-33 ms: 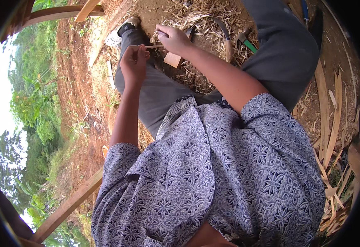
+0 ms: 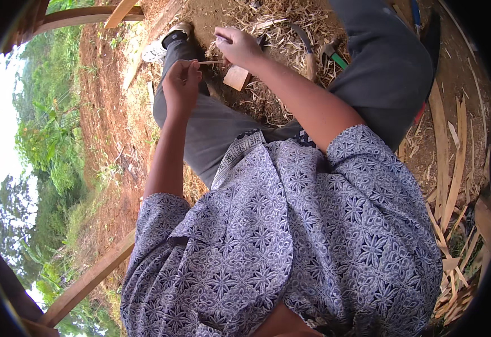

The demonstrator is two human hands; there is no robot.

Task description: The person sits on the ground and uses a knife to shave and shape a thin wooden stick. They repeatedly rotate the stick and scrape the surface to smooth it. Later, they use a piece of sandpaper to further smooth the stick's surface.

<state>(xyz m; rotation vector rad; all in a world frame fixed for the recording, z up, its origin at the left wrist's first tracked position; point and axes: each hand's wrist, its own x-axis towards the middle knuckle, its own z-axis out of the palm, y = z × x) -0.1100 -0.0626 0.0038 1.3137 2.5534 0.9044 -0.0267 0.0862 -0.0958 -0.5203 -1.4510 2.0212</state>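
Observation:
Beyond my left thigh, my left hand (image 2: 181,83) pinches one end of a thin wooden stick (image 2: 210,62). From its fingertips the stick reaches right to the underside of my right hand (image 2: 240,49). My right fingers are curled closed around something pale and small, mostly hidden, which I cannot make out. Below the right hand a flat wooden block (image 2: 236,77) rests on the ground, with a dark tool partly hidden behind the hand. A curved blade with a wooden handle (image 2: 311,64) and a green-handled hammer (image 2: 335,57) lie to the right.
Wood shavings (image 2: 276,17) cover the ground between my legs. Long wooden strips (image 2: 441,151) lie at the right, with split pieces (image 2: 459,297) at lower right. My shoe (image 2: 154,52) is at upper left. A timber rail (image 2: 91,278) crosses the lower left, before a dirt slope.
My right hand has shifted slightly upward, and more of the wooden block shows below it. My left hand still pinches the stick. My left leg has shifted slightly left.

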